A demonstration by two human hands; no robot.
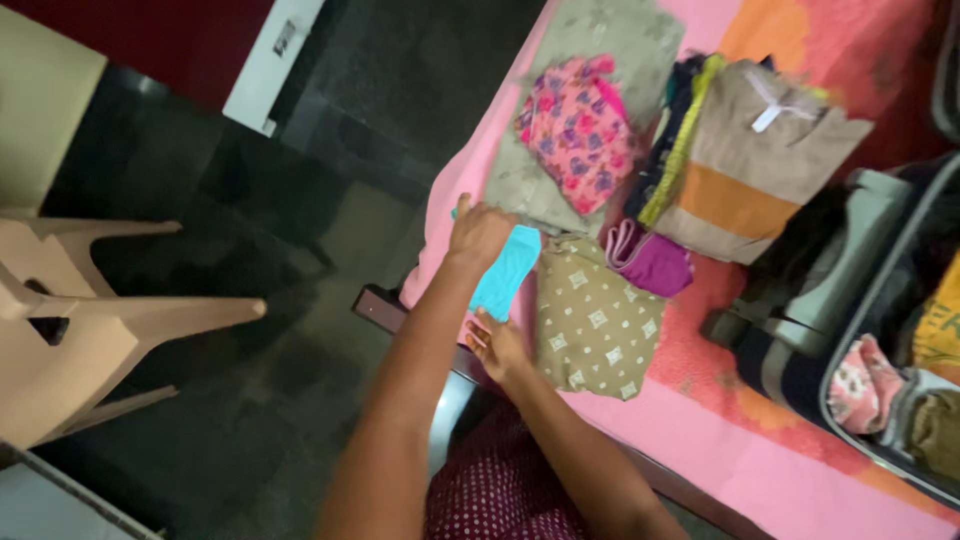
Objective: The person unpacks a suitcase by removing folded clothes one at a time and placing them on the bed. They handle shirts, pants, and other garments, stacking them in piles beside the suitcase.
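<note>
A small turquoise cloth (505,272) lies on the edge of a bed covered by a pink sheet (720,450). My left hand (480,232) grips the cloth's far end. My right hand (497,345) holds its near end, fingers spread against it. Just right of the cloth lies a folded beige cloth with a square pattern (595,325). A folded magenta cloth (655,262) sits beyond that one.
A pink floral garment (575,130) rests on an olive cloth (625,45). A tan and orange garment (750,165) tops a pile beside them. An open suitcase (880,330) holding clothes is at the right. A beige plastic chair (80,320) lies over the dark floor at the left.
</note>
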